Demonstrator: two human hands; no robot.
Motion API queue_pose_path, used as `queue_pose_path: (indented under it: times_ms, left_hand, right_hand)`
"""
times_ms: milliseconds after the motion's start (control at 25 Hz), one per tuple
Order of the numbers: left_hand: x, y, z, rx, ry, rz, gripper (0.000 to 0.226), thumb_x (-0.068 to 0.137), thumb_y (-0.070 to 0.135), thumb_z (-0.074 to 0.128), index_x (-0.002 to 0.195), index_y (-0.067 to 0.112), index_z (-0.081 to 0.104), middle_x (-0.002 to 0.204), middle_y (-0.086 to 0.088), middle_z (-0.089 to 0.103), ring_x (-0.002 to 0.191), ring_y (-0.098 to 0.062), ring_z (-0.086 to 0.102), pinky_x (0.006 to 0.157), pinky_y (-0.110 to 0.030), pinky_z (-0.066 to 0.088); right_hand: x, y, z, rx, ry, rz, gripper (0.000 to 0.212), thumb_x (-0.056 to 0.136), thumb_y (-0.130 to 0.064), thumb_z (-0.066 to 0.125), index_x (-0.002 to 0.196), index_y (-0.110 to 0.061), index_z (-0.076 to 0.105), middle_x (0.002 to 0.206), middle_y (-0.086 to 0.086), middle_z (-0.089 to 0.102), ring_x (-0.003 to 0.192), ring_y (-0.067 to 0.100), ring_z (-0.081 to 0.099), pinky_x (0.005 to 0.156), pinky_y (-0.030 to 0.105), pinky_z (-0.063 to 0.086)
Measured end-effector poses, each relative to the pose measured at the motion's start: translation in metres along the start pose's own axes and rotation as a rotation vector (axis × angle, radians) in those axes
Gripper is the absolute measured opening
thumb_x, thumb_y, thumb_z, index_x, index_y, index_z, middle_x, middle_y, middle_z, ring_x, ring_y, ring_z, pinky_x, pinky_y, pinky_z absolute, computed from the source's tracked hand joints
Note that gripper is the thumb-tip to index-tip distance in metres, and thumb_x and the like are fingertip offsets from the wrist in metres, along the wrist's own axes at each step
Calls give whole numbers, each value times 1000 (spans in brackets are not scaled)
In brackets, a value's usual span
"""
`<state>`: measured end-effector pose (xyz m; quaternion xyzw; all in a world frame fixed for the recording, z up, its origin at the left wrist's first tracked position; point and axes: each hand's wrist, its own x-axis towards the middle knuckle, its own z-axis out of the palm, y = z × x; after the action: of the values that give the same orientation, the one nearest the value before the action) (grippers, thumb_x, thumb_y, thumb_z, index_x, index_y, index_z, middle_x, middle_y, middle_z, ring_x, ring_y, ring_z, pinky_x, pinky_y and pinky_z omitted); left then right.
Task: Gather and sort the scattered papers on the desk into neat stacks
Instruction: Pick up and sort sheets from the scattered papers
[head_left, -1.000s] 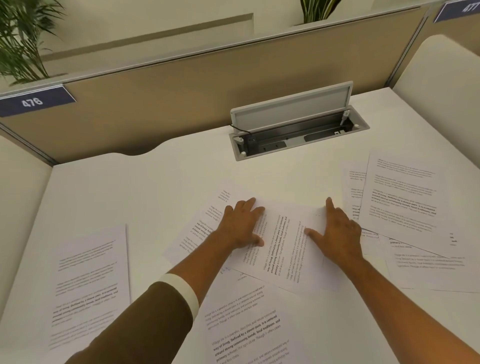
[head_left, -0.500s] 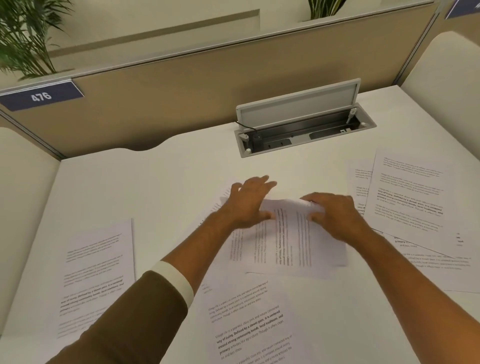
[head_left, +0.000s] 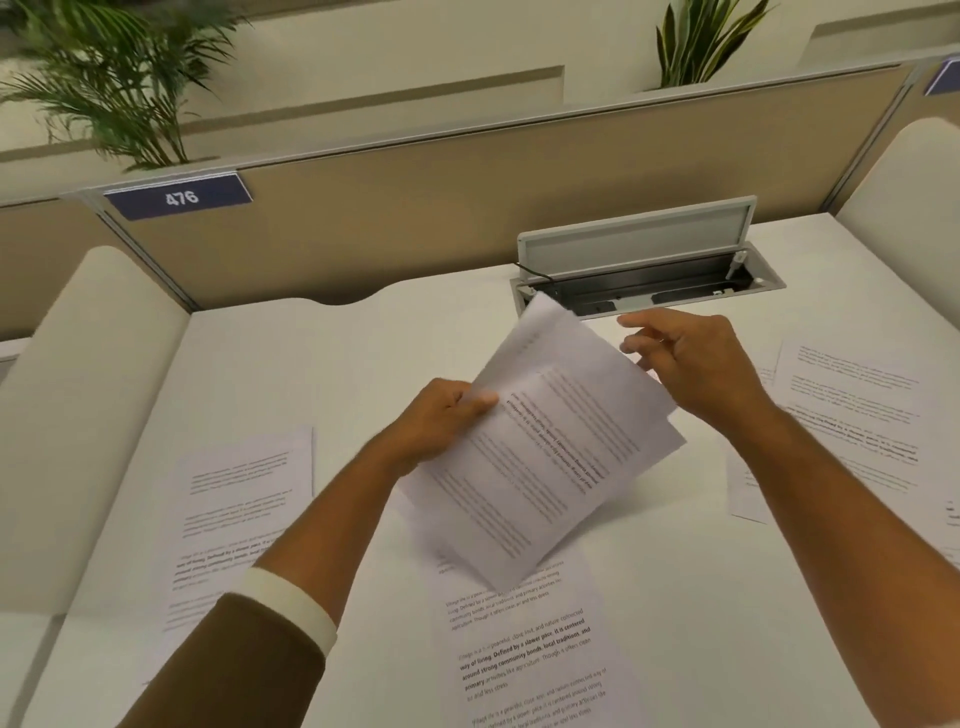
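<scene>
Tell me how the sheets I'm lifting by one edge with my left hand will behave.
Likely floppy: the lifted sheets bow upward at the far corner, pinched only by the left hand. Probably apt to fan apart, since their edges already splay near the right hand, which looks open beside them. Probably light; a thumb pinch holds them.

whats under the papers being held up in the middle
Under the held papers lies a printed sheet flat on the desk; its top part is covered. The left hand grips them; anything else beneath is hidden.
</scene>
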<state>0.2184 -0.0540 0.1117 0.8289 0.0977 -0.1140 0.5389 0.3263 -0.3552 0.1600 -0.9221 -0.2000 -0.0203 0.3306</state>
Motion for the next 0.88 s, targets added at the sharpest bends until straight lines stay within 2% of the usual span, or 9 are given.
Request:
queue_pose_path:
  times_ms: [80,160,280,440,640,680,760,800,880]
  left_hand:
    - [-17,-21,-9,-109,42,-54,31,99,48,71,89,21,82,93,-1,85,81,-21,83,63,-27,64]
    - [-28,-39,-12,-188,112,-104,28,89,45,83,96,17,83,97,-4,85,84,-25,84,66,-32,65]
    - [-35,-58,-11,-318,173,-177,36,81,39,93,104,13,82,100,-7,85,88,-30,84,70,-38,68]
    - [-38,-75,-11,-443,232,-231,27,102,38,72,112,14,81,105,-9,85,94,-31,82,81,-45,67]
    - [-35,-92,-9,-568,195,-311,25,110,29,60,125,14,74,116,-11,83,105,-33,80,95,-51,63]
    - [-33,-94,-8,-552,195,-312,25,110,26,59,126,14,74,117,-11,82,106,-32,80,95,-51,63]
    - [-30,-98,-5,-470,221,-294,20,109,19,61,122,17,75,118,-10,82,101,-28,81,89,-46,66]
    - [-29,-99,-4,-417,243,-281,17,108,16,62,117,20,76,118,-9,82,97,-24,82,84,-41,66]
    - [-27,-100,-4,-298,280,-253,19,104,11,67,109,27,77,117,-5,82,92,-19,82,80,-36,67]
  right_hand:
    - [3,0,10,68,-72,72,47,96,-38,72,140,-28,63,123,-2,74,103,23,72,89,38,57]
    - [-2,-2,27,174,-282,132,67,85,-42,84,145,-31,54,128,-8,64,106,19,67,86,37,60]
    - [-13,6,58,197,-377,169,59,82,-27,89,134,-26,60,120,-2,71,91,17,72,70,28,61]
    - [-17,23,64,162,-255,277,56,88,-21,84,139,-23,60,89,-5,77,70,18,75,63,26,56]
    - [-30,34,64,311,-464,425,60,87,-33,84,139,-25,55,109,-1,76,86,21,77,59,30,57]
    - [-37,33,73,263,-517,440,68,84,-37,86,142,-24,53,120,3,73,94,23,75,63,30,56]
    - [-53,31,97,2,-550,386,87,79,-50,87,151,-22,46,145,10,59,123,28,63,89,35,54]
    - [-62,29,110,-143,-538,329,99,76,-58,86,156,-22,40,156,9,48,137,28,52,104,40,49]
    - [-77,22,127,-357,-529,126,119,69,-71,82,163,-27,25,170,1,27,152,26,34,118,49,36]
